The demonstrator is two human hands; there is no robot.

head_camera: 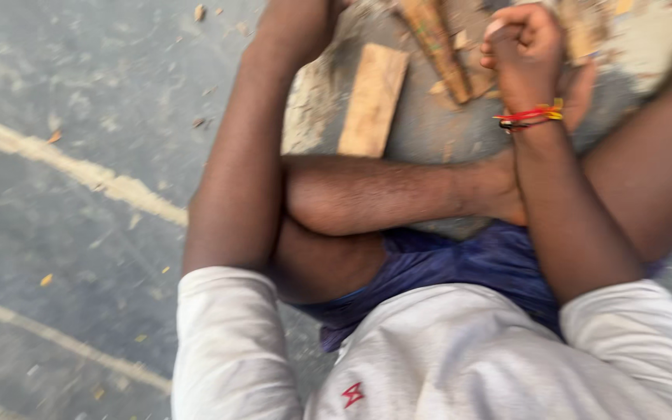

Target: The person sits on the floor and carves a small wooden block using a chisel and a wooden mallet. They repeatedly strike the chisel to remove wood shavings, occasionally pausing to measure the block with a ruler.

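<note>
Head view looks down on a person seated on a grey concrete floor [79, 117], legs folded, with pieces of wood lying in front. Nearest the middle lies a flat wooden block [373, 99], pale tan, roughly rectangular, with squared ends, resting flat on the floor between the two arms and touched by neither. Just beside it to the right lies a longer, darker wooden stick [437, 47], set at a slant, its upper end cut off by the frame edge. The right hand [524, 54] is curled into a closed fist just beside that stick; whether it grips anything cannot be told, since motion blur smears the fingers. A red and yellow thread band [530, 115] circles that wrist. The left arm [250, 140] runs up out of the frame, so its hand is not visible. Wood chips [200, 12] are scattered on the floor; those near the fist are too blurred to make out.
</note>
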